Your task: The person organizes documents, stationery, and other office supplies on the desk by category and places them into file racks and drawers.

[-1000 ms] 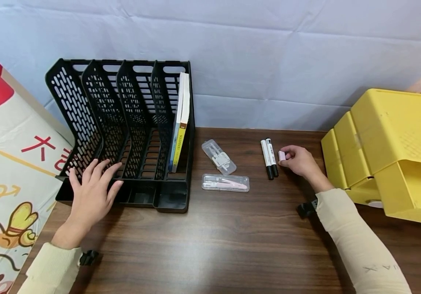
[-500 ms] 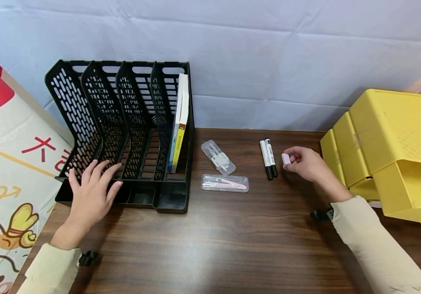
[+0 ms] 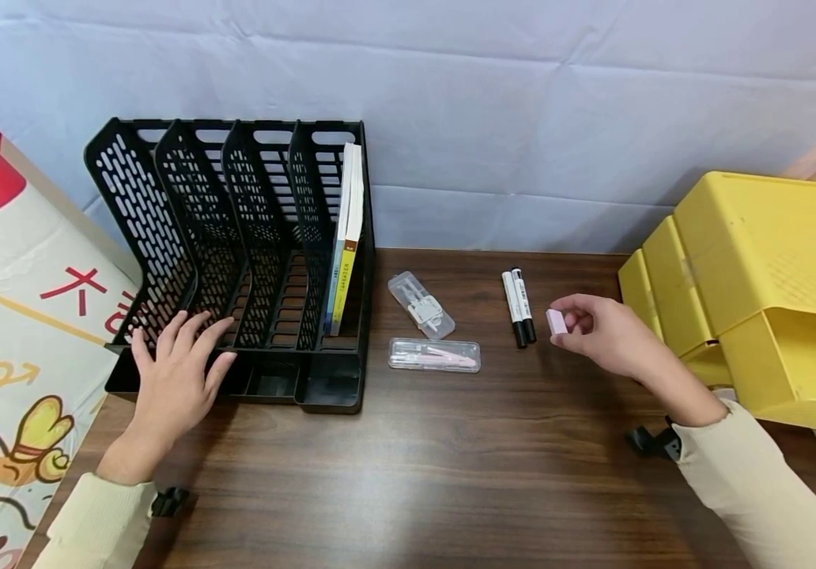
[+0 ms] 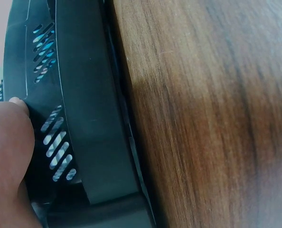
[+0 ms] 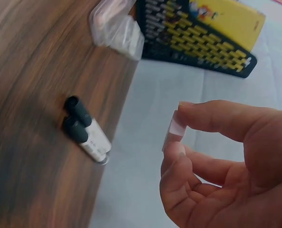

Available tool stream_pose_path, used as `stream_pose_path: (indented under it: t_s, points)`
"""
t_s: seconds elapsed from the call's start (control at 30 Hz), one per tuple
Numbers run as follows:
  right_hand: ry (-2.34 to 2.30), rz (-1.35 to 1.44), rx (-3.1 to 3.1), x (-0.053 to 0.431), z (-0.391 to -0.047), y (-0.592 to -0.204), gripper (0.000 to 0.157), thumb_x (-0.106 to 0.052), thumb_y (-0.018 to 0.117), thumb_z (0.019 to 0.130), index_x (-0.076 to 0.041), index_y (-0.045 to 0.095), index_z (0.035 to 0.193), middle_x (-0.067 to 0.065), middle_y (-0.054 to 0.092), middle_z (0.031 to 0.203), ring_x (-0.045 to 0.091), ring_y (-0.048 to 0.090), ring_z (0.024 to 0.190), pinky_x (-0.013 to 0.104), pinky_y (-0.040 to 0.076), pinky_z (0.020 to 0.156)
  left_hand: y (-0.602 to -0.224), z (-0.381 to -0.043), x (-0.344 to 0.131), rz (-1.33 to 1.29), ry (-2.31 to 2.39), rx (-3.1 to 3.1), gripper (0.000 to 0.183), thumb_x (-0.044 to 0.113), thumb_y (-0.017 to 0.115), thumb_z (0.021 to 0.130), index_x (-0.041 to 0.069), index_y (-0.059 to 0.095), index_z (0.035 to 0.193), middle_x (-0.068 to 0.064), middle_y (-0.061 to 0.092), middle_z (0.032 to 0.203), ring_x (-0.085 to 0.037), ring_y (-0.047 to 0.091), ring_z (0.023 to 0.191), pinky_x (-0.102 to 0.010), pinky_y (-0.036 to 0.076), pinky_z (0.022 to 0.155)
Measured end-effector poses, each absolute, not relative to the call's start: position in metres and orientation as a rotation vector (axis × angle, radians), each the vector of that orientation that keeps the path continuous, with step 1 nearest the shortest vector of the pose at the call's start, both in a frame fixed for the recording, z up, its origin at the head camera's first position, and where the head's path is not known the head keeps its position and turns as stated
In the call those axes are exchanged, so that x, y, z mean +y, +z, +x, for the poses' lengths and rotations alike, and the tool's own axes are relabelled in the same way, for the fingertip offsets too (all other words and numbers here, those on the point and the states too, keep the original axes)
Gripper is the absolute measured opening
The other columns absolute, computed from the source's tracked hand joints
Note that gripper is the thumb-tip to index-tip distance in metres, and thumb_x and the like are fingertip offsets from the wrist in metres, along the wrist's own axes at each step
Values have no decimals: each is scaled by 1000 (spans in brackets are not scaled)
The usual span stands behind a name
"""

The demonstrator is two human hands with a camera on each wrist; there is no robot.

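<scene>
Between thumb and fingertips, my right hand [image 3: 607, 336] pinches a small pale pink eraser [image 3: 556, 322], which also shows in the right wrist view as a pale block [image 5: 174, 129]. It is just right of two white markers [image 3: 519, 307] with black caps. My left hand [image 3: 173, 383] has its fingers spread over the front of a black file rack [image 3: 330, 383], at the left compartments. The left wrist view shows part of that hand [image 4: 8, 156] against the rack's dark wall [image 4: 91, 118]. Two thin books [image 3: 345, 245] stand in the rack's rightmost slot.
Left of the markers lie two clear plastic cases, one holding white pieces [image 3: 422, 305], the other a pink compass [image 3: 435, 356]. A yellow drawer unit [image 3: 771, 276] stands at the right, close to my right forearm. A pale cloth [image 3: 486, 118] hangs behind the brown table [image 3: 415, 474].
My right hand has risen off the table with the eraser and moved slightly right and toward me, away from the markers. The left hand has kept its place on the rack.
</scene>
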State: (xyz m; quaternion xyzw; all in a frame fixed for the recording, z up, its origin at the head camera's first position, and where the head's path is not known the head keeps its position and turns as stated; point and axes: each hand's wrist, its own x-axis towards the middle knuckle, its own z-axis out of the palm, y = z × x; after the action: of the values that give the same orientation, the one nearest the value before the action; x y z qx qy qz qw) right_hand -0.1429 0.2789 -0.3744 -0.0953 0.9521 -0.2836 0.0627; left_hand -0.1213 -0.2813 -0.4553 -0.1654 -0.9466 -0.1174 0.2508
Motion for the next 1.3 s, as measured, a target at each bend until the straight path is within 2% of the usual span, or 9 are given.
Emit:
stream_pose_path:
  t_s: [0.33,0.47,0.73,1.0,1.3]
  points:
    - [-846,-393,2890,267,-117,-356,38,-10,81,85,6,67,117,5,59,90,17,54,77,23,44,64,-455,-121,-282,-447,-317,-2579,60,58,32,106,15,57,139,-22,52,141,-49,37,138,-79,5,108]
    - [-845,-418,2896,265,-108,-348,39,-12,82,85,5,67,118,3,59,91,14,54,77,23,45,64,-455,-120,-282,-440,-321,-2588,58,56,35,106,15,57,140,-22,52,141,-48,36,139,-79,4,109]
    - [-825,-575,2973,265,-87,-330,36,-8,84,82,0,70,114,-3,60,88,5,54,74,21,47,64,-455,-121,-282,-449,-315,-2574,59,57,33,106,15,57,140,-23,52,141,-49,37,139,-79,4,108]
    - [-748,-674,3050,270,-69,-316,41,-10,88,78,-5,71,115,-10,59,86,1,52,74,20,43,60,-456,-121,-281,-455,-318,-2564,61,59,31,106,15,58,139,-22,53,140,-50,39,137,-80,5,107]
    - [-666,-777,3158,288,-47,-305,53,-5,92,67,-12,71,114,-17,57,84,-3,50,70,14,37,57,-455,-121,-281,-456,-316,-2566,63,60,30,106,15,57,139,-22,53,140,-50,39,137,-80,5,108]
